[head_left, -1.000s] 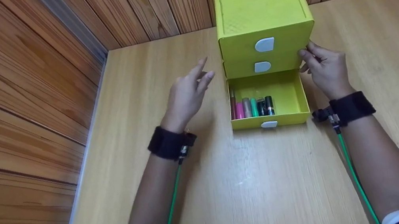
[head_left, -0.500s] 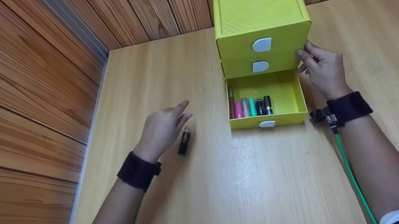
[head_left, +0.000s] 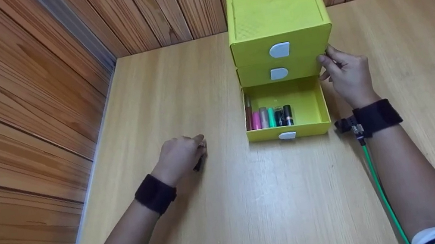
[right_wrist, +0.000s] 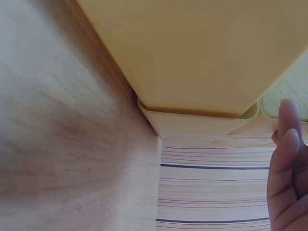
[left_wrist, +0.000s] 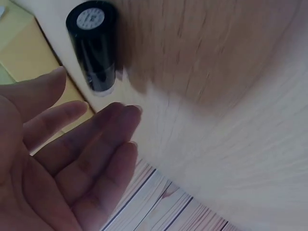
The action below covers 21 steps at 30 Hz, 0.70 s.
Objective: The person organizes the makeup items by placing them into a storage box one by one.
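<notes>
My left hand (head_left: 176, 158) is low over the table's left part, at a small black lipstick-like tube (head_left: 198, 165). In the left wrist view the tube (left_wrist: 96, 50) stands out just beyond the fingertips, a round label on its end; the fingers (left_wrist: 91, 159) are relaxed, with a gap between them and it. At the right side of a yellow drawer box (head_left: 275, 6), my right hand (head_left: 351, 79) touches the front corner with thumb and fingertips. The bottom drawer (head_left: 310, 129) is pulled out and holds several small tubes (head_left: 272, 117) in a row.
The two upper drawers are closed, each with a white tab (head_left: 279, 50). A wooden wall (head_left: 198, 2) rises behind the box, another at the left. The light wood table (head_left: 282, 199) extends in front of the box.
My left hand moves from beside the box down and leftward to the black tube, its fingers now lower and partly covering it. The right hand stays at the box's corner.
</notes>
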Each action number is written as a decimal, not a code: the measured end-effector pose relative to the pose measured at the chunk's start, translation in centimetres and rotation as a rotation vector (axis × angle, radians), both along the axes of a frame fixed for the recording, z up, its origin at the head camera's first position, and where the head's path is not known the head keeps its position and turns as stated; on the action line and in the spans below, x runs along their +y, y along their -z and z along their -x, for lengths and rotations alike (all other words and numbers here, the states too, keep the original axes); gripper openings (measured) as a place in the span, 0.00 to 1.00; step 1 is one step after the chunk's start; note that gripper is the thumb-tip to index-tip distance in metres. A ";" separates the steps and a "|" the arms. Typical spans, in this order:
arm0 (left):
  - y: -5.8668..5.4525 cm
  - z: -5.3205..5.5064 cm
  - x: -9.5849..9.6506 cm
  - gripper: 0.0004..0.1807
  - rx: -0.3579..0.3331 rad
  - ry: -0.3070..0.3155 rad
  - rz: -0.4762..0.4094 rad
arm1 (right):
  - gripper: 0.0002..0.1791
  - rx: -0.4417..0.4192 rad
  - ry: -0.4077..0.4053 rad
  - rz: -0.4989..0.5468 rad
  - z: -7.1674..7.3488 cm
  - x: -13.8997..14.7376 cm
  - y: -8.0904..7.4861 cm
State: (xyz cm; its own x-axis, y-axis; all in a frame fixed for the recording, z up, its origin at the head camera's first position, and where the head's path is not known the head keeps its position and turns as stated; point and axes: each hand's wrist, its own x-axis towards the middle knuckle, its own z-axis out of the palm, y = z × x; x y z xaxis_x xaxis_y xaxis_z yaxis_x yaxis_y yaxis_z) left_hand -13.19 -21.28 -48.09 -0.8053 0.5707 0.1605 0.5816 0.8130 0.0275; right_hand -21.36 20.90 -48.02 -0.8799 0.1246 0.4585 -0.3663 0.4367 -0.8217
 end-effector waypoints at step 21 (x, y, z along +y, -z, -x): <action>-1.1 0.8 1.4 0.03 -0.114 0.008 -0.047 | 0.19 -0.006 -0.004 -0.002 -0.2 -0.1 -0.4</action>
State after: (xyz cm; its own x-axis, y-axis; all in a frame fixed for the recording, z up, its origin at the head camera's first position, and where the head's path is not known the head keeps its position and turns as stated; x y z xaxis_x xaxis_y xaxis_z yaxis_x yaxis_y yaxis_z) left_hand -13.95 -19.83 -46.95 -0.8153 0.5713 0.0945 0.5791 0.8045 0.1321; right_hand -21.12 20.79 -47.59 -0.8830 0.1205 0.4537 -0.3633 0.4368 -0.8230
